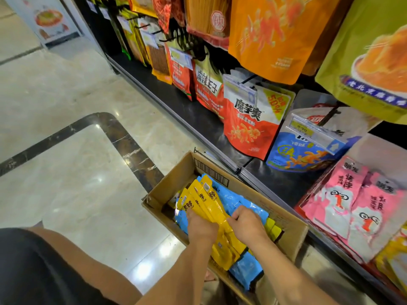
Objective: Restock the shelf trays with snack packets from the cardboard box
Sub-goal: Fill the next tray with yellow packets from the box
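An open cardboard box (176,172) sits on the floor against the shelf base, holding yellow and blue snack packets. My left hand (201,227) grips a fanned bunch of yellow packets (204,199) from the left side. My right hand (247,221) pinches the same bunch on its right edge, over the blue packets (237,201). More blue packets (246,271) lie at the near end of the box. A red shelf tray (308,213) with pink packets (343,208) stands at the right on the low shelf.
Hanging snack bags fill the pegs above: a white-red bag (248,119), a blue bag (304,153), large orange (271,34) and green (374,51) bags. The black shelf ledge (176,100) runs diagonally. Polished marble floor (77,168) lies left. My knee (55,271) is bottom left.
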